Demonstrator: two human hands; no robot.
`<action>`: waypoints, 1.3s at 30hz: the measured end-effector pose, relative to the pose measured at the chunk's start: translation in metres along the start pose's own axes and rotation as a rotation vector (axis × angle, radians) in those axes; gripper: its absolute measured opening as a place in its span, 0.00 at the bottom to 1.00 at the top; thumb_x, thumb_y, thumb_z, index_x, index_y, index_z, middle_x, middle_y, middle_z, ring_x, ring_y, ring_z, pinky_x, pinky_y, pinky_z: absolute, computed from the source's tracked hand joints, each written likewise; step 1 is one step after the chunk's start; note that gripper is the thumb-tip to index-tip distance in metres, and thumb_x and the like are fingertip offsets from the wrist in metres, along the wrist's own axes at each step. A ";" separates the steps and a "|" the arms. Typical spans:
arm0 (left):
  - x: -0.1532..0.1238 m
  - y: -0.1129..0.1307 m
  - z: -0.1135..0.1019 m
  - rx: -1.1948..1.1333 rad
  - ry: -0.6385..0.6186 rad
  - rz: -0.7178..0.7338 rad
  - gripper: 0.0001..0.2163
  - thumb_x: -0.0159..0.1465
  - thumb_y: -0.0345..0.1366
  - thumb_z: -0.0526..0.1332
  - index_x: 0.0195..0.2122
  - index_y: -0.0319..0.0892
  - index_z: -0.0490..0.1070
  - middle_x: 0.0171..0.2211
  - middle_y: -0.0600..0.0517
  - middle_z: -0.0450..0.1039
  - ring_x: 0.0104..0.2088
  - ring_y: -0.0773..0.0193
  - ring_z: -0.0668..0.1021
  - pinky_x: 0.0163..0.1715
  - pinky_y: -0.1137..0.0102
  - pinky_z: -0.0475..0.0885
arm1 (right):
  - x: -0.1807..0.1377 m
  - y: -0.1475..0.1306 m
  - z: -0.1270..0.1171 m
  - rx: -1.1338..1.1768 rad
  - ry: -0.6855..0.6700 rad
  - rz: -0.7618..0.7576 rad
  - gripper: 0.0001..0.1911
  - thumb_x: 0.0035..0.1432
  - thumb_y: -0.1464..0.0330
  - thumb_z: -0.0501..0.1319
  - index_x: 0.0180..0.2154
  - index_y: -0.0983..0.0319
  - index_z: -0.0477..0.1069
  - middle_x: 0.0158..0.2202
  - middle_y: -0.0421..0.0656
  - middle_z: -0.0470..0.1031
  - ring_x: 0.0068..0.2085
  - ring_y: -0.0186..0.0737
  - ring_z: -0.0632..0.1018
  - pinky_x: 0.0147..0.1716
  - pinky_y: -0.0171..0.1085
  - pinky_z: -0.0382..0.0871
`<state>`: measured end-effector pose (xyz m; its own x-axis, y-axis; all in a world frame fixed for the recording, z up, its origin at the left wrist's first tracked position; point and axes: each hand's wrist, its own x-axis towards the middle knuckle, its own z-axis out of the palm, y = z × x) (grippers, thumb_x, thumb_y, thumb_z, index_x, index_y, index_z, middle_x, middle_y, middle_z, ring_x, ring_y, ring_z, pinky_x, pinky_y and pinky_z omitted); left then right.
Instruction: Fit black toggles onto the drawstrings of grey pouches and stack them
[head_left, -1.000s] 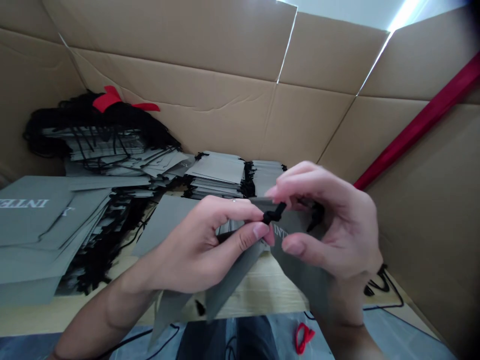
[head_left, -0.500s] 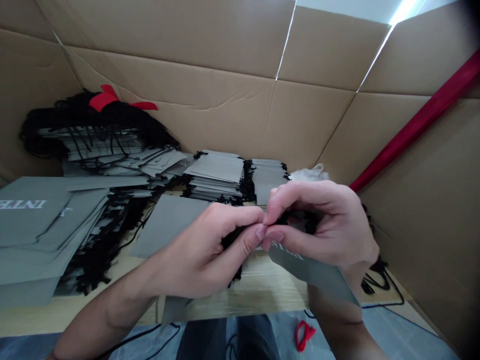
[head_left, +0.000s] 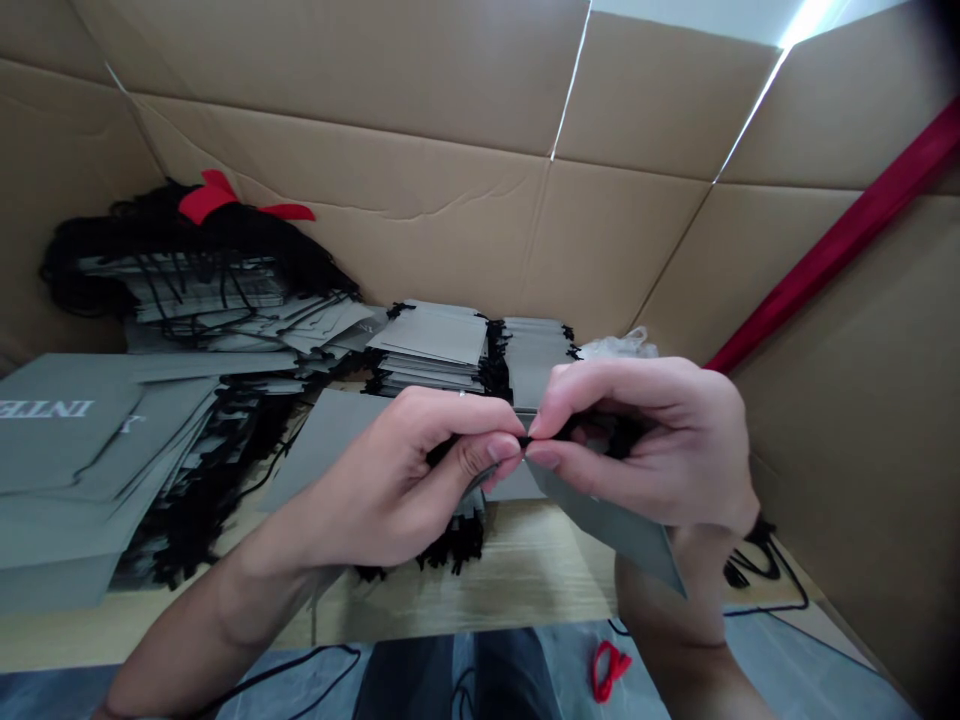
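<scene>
My left hand (head_left: 420, 480) and my right hand (head_left: 660, 450) meet above the table, each with thumb and forefinger pinched. Between the fingertips runs a short piece of black cord (head_left: 526, 440), and both hands grip it. A grey paper bag (head_left: 615, 525) hangs at an angle below my right hand, partly covered by its fingers. More black cord is bunched in my right palm. Behind my left hand lies another pile of grey bags (head_left: 330, 430) with black cord ends sticking out at its front.
Large grey bags with white lettering (head_left: 67, 460) are stacked at the left. Behind them, a pile with black cords (head_left: 202, 270) carries a red ribbon. Two smaller stacks (head_left: 435, 335) stand at the back. Cardboard walls (head_left: 337, 170) enclose the table. Red cord (head_left: 609, 670) lies below its edge.
The fingertips have drawn slightly apart, so the black cord now shows between them. My left hand has shifted a little up and left, and the hanging grey bag has swung slightly left.
</scene>
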<state>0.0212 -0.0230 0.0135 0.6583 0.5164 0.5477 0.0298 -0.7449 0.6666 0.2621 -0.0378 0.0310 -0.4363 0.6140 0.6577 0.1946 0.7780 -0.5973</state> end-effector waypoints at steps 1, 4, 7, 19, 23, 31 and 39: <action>-0.001 -0.002 -0.001 -0.020 -0.013 0.015 0.17 0.82 0.35 0.57 0.33 0.42 0.72 0.26 0.57 0.70 0.27 0.70 0.70 0.28 0.72 0.66 | -0.001 0.002 0.000 0.033 0.002 0.003 0.11 0.59 0.76 0.80 0.39 0.57 0.84 0.32 0.35 0.84 0.26 0.30 0.76 0.23 0.32 0.73; -0.003 -0.004 -0.005 -0.063 -0.063 0.090 0.16 0.82 0.33 0.58 0.34 0.43 0.73 0.28 0.55 0.74 0.27 0.69 0.73 0.29 0.73 0.70 | -0.003 0.011 0.003 0.182 -0.002 -0.020 0.12 0.59 0.74 0.82 0.40 0.56 0.85 0.32 0.36 0.83 0.26 0.32 0.75 0.22 0.35 0.70; -0.004 0.001 -0.007 -0.071 -0.076 0.155 0.14 0.80 0.29 0.59 0.34 0.43 0.72 0.27 0.56 0.75 0.26 0.69 0.74 0.29 0.74 0.73 | -0.005 0.017 0.006 0.309 0.001 -0.049 0.12 0.58 0.71 0.84 0.41 0.55 0.86 0.31 0.36 0.83 0.27 0.34 0.76 0.23 0.36 0.69; -0.007 0.006 0.008 0.082 0.012 0.026 0.13 0.81 0.33 0.57 0.38 0.41 0.74 0.28 0.59 0.67 0.27 0.72 0.67 0.28 0.72 0.64 | 0.002 0.005 0.006 0.102 -0.010 -0.041 0.11 0.62 0.77 0.76 0.42 0.57 0.84 0.33 0.37 0.84 0.30 0.33 0.79 0.27 0.35 0.72; -0.005 0.006 0.011 0.191 0.106 0.088 0.13 0.80 0.28 0.58 0.35 0.41 0.69 0.27 0.60 0.61 0.27 0.73 0.62 0.27 0.73 0.60 | 0.003 0.002 0.008 0.135 0.018 0.015 0.08 0.61 0.75 0.76 0.40 0.58 0.83 0.32 0.38 0.84 0.29 0.33 0.79 0.26 0.33 0.73; -0.007 0.006 0.012 0.378 0.184 0.130 0.10 0.80 0.26 0.59 0.38 0.41 0.69 0.28 0.61 0.60 0.27 0.73 0.62 0.28 0.72 0.59 | 0.000 0.001 0.008 0.075 0.103 0.094 0.09 0.73 0.75 0.67 0.43 0.56 0.85 0.35 0.36 0.84 0.30 0.29 0.80 0.27 0.28 0.74; -0.008 0.004 0.016 0.586 0.241 0.159 0.11 0.79 0.26 0.58 0.38 0.42 0.68 0.29 0.59 0.63 0.27 0.70 0.63 0.28 0.68 0.59 | 0.001 -0.003 0.014 0.029 0.166 0.088 0.05 0.71 0.73 0.70 0.42 0.56 0.84 0.32 0.37 0.82 0.28 0.32 0.77 0.24 0.33 0.70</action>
<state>0.0279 -0.0372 0.0034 0.5035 0.4105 0.7602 0.3963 -0.8916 0.2190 0.2491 -0.0411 0.0270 -0.2676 0.6949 0.6675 0.1991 0.7177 -0.6673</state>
